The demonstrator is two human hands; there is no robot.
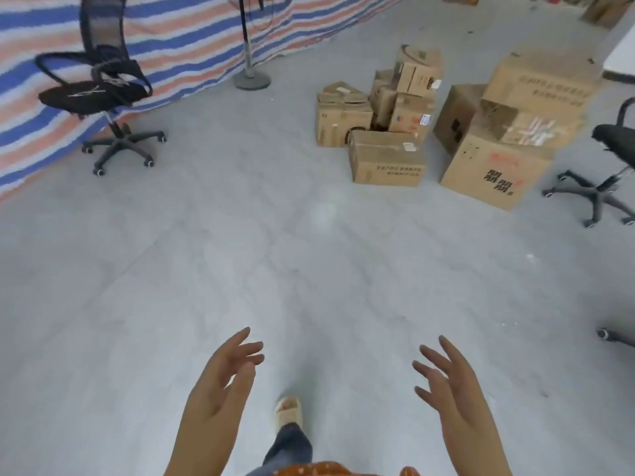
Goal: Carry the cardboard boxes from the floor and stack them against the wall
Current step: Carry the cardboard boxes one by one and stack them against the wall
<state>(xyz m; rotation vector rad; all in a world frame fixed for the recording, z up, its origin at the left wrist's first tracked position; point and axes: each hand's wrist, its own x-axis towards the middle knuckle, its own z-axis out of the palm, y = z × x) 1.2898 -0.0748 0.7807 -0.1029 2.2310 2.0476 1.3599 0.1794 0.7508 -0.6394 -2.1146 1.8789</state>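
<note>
Several brown cardboard boxes lie in a loose pile on the grey floor at the upper right. Nearest are a low box [386, 159] and a big box with red and black print [494, 168]. Smaller boxes [410, 94] are heaped behind them, and a large box [539, 80] sits at the back. My left hand [223, 379] and my right hand [450, 383] are held out low in front of me, palms facing each other, fingers spread, holding nothing. Both are far short of the pile.
A black office chair [103, 91] stands at the left in front of a striped tarp [165, 39]. A fan stand base [252, 79] sits by the tarp. Another black chair [608, 159] is at the right edge. My foot in a beige slipper [289, 412] is forward.
</note>
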